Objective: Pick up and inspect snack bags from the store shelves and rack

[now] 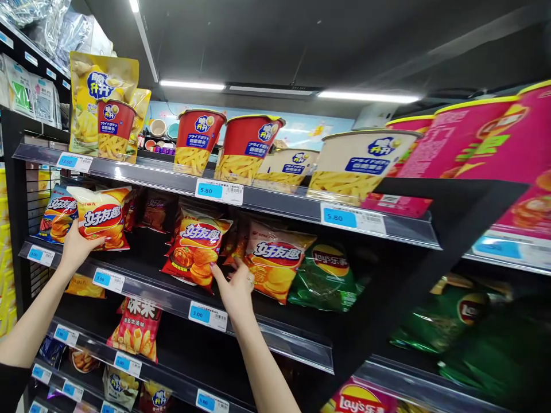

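Observation:
On the left, my left hand is closed on the lower left corner of a white-and-orange chip bag, its thumb across the front. Just behind that bag is a blue chip bag on the same shelf. My right hand, with a ring on one finger, reaches to the middle shelf, thumb and fingers apart. Its thumb touches the lower right edge of a red chip bag. The fingertips are at the left side of a pale-and-orange chip bag, and are partly hidden there. Beside it lies a green Lay's bag.
Above runs a shelf edge with price tags, carrying red fry cups and a white cup. A dark shelf upright slants at right. Below, a red snack bag stands on a lower shelf.

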`<state>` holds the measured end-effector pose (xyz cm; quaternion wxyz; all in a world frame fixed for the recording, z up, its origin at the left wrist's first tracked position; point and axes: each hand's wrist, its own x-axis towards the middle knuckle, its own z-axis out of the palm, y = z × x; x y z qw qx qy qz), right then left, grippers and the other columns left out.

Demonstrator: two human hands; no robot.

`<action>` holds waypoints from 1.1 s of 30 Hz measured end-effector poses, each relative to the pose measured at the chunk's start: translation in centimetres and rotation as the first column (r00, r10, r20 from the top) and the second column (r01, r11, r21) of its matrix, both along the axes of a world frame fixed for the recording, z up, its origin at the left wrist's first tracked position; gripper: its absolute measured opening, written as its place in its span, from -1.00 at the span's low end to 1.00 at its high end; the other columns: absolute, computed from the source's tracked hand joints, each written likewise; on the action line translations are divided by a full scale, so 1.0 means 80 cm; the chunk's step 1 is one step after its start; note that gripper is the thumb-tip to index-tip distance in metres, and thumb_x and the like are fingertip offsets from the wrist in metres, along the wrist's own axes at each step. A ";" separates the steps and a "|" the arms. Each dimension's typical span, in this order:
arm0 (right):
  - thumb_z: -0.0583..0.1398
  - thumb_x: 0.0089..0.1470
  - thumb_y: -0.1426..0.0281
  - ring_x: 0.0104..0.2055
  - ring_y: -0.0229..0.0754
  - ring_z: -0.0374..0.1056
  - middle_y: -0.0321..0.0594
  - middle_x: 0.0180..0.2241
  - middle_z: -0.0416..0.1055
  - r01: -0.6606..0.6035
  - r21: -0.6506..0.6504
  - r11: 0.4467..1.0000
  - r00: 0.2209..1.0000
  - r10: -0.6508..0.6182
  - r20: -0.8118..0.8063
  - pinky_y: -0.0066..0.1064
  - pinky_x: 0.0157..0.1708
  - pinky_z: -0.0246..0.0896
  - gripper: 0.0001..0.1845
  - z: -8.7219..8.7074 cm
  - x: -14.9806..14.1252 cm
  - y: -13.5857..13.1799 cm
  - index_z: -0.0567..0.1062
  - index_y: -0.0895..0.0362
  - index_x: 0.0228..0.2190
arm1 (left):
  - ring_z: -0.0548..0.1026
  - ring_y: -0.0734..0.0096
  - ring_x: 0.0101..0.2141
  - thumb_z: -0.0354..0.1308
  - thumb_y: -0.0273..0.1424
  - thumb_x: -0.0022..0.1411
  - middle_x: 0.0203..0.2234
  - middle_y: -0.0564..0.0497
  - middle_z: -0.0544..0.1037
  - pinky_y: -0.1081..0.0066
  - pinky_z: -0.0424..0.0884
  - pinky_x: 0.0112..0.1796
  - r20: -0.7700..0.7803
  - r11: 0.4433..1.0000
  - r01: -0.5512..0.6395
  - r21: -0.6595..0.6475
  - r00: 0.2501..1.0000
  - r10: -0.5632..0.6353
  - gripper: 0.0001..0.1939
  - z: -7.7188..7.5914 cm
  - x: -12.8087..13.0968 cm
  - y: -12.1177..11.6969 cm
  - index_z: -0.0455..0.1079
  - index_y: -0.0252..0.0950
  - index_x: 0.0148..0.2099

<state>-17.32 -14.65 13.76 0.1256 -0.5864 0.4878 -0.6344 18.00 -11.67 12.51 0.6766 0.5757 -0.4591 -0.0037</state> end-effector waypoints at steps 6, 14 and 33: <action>0.13 0.03 0.19 -0.09 0.00 0.26 -0.09 -0.13 0.30 -0.197 -0.157 0.968 0.940 0.140 -0.312 -0.06 -0.06 0.17 -0.62 0.001 0.042 0.105 0.32 0.08 -0.11 | 0.51 0.09 -0.12 0.39 -0.23 -0.19 -0.13 -0.14 0.54 0.23 0.45 -0.13 -0.160 0.944 0.289 -0.158 0.936 -0.313 -0.36 0.020 -0.043 0.052 0.31 -0.30 -0.04; 0.32 -0.09 0.28 0.01 -0.01 0.35 -0.08 0.06 0.33 -0.843 0.342 0.415 0.502 0.834 0.227 -0.10 0.02 0.26 -0.30 -0.031 0.078 0.140 0.16 0.05 0.05 | 0.41 0.07 0.02 0.25 -0.11 0.03 0.04 -0.15 0.44 0.27 0.42 -0.07 -0.413 0.681 0.723 0.120 0.660 -0.627 -0.36 -0.031 -0.129 0.141 0.18 -0.25 0.09; 0.20 -0.03 0.13 -0.04 0.27 0.34 0.12 0.05 0.31 -0.048 0.421 0.906 0.959 0.160 -0.233 0.02 -0.21 0.35 -0.20 -0.164 0.086 0.217 0.03 0.08 0.17 | 0.14 0.14 0.20 0.25 -0.28 0.09 0.23 0.04 0.16 0.26 0.18 0.12 -0.471 0.672 0.722 0.166 0.656 -0.589 -0.39 -0.147 -0.162 0.208 0.19 0.04 0.19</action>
